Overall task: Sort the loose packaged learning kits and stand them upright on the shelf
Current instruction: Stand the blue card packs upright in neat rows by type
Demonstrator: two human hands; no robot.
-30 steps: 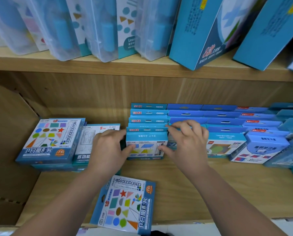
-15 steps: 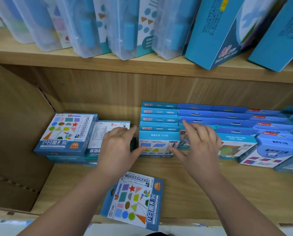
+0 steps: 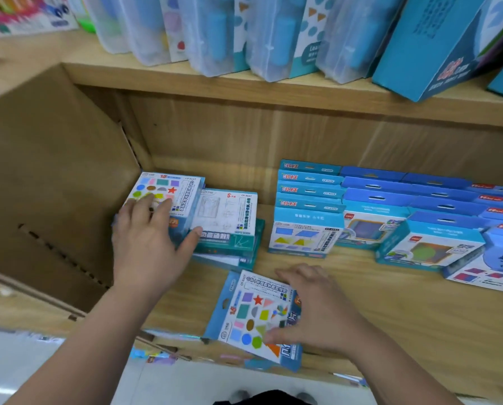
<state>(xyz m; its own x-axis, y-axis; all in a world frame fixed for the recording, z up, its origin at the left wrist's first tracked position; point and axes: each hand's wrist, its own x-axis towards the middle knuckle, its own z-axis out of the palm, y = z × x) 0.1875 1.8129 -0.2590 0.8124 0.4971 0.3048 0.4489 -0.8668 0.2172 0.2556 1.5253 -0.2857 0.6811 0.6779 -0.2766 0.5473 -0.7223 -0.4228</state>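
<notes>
- Head view: wooden shelf [image 3: 390, 317] fills most of the frame; the board above it carries leaning clear cases [image 3: 215, 33] and a large blue box [image 3: 437, 45].
- Brown cardboard panel [image 3: 54, 185] closes off the left side.
- Upright kits [image 3: 308, 223], blue, stand in rows front to back at the centre and right of the shelf.
- Flat stack [image 3: 232, 258] of kits lies at back left, near the cardboard. A shapes kit [image 3: 171, 185] tops its left pile and a teal-and-white kit [image 3: 227, 220] its right.
- Loose kit [image 3: 253, 314], with the same coloured-shapes face, lies flat at the shelf's front edge.
- Left hand [image 3: 148, 244] rests palm-down on the shapes kit, fingers straight and spread, thumb against the teal-and-white kit.
- Right hand [image 3: 317, 314] lies over the loose kit's right half, fingers apart and lightly bent over its far corner, thumb pressing the printed face.
</notes>
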